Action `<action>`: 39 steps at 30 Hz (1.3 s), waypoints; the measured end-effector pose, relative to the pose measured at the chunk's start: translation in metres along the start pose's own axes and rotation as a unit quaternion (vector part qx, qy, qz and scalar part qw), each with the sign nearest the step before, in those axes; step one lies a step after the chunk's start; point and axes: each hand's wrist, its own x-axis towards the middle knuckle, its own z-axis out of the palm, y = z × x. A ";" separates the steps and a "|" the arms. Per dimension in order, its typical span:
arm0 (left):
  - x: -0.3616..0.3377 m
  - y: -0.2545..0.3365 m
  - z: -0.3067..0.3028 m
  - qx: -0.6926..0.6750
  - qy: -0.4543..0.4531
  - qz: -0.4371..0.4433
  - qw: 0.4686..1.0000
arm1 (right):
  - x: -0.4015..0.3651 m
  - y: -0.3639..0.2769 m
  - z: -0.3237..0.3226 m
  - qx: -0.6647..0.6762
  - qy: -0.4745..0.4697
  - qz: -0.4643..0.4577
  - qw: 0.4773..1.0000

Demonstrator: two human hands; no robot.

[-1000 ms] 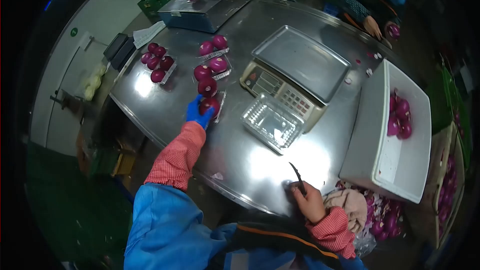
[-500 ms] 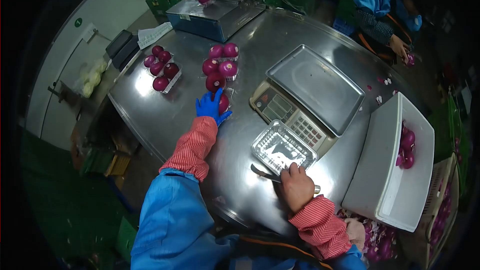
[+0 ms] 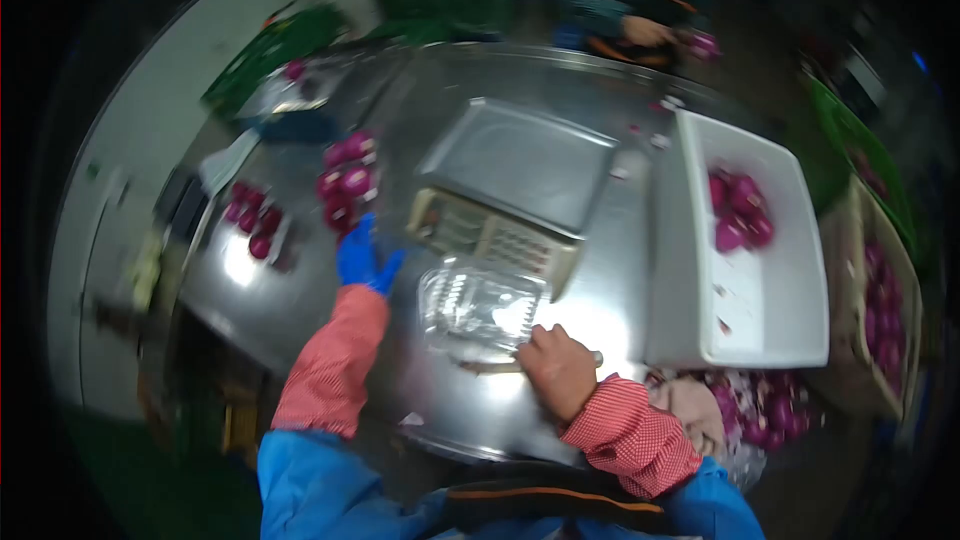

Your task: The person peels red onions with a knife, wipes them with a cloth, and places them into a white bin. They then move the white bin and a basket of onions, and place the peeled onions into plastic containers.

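Observation:
My left hand (image 3: 366,262), in a blue glove, has its fingers apart just below the nearest red onions (image 3: 339,212); its fingertips are close to them, but blur hides whether they touch. Those onions stand in a row, partly in clear trays. My bare right hand (image 3: 560,370) is closed around a small knife (image 3: 490,367), whose blade points left. Its fingertips also meet the corner of a clear plastic tray (image 3: 485,308) with nothing in it. Behind that tray is a weighing scale (image 3: 490,238) with a bare metal pan (image 3: 520,162).
More trayed onions (image 3: 255,220) are at the left. A blue-sided machine (image 3: 295,126) stands at the back left. At right, a white bin (image 3: 740,330) holds onions, beside a beige crate (image 3: 850,370). Across the steel table (image 3: 450,420), a co-worker's hand (image 3: 648,32) is near an onion.
The view has swung right, showing more of the white bin. My left hand has come away from around the nearest onion, fingers spread. My right hand keeps the knife by the clear tray.

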 end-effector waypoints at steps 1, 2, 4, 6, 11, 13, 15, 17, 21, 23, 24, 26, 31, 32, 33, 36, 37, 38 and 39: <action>0.006 0.003 0.002 -0.079 0.014 0.007 0.997 | -0.011 0.001 -0.011 0.017 0.025 0.002 1.000; 0.015 0.014 0.003 -0.159 0.022 0.010 0.987 | -0.026 0.002 -0.019 0.026 0.041 0.013 0.999; 0.038 0.061 -0.017 -0.176 0.052 0.089 0.979 | -0.065 0.007 -0.032 0.038 0.067 0.020 0.997; 0.060 0.130 -0.047 -0.219 0.022 0.131 0.967 | -0.103 0.014 -0.041 0.026 0.037 0.018 0.999; 0.098 0.305 -0.059 -0.317 -0.123 0.299 0.891 | -0.163 0.021 -0.048 0.056 -0.060 0.080 0.993; 0.107 0.377 -0.043 -0.290 -0.145 0.383 0.865 | -0.171 0.025 -0.060 0.075 -0.034 0.098 0.992; 0.111 0.445 -0.016 -0.275 -0.168 0.442 0.837 | -0.177 0.032 -0.078 0.094 0.030 0.117 0.988; 0.119 0.506 0.020 -0.273 -0.251 0.464 0.804 | -0.193 0.045 -0.086 0.090 0.072 0.132 0.984; 0.126 0.596 0.118 -0.102 -0.333 0.459 0.817 | -0.225 0.070 -0.106 0.097 0.124 0.161 0.974; 0.124 0.626 0.145 0.011 -0.401 0.381 0.833 | -0.241 0.081 -0.109 0.092 0.147 0.177 0.969; 0.124 0.638 0.161 0.068 -0.431 0.338 0.834 | -0.247 0.084 -0.113 0.092 0.159 0.187 0.965; 0.129 0.626 0.270 0.044 -0.431 0.236 0.870 | -0.263 0.093 -0.112 0.085 0.168 0.210 0.959; 0.109 0.630 0.256 0.045 -0.385 0.213 0.897 | -0.282 0.114 -0.115 0.066 0.199 0.234 0.949; 0.106 0.632 0.236 0.042 -0.383 0.227 0.895 | -0.285 0.117 -0.114 0.067 0.204 0.235 0.948; 0.107 0.632 0.227 0.039 -0.388 0.231 0.891 | -0.286 0.117 -0.114 0.070 0.208 0.231 0.948; 0.113 0.625 0.228 0.004 -0.429 0.217 0.877 | -0.286 0.119 -0.116 0.075 0.220 0.218 0.948; 0.118 0.621 0.238 -0.026 -0.459 0.194 0.867 | -0.286 0.118 -0.117 0.076 0.224 0.215 0.947; 0.121 0.618 0.248 -0.078 -0.491 0.155 0.854 | -0.285 0.117 -0.118 0.078 0.228 0.212 0.947; 0.122 0.618 0.246 -0.128 -0.519 0.113 0.838 | -0.286 0.115 -0.120 0.097 0.233 0.236 0.938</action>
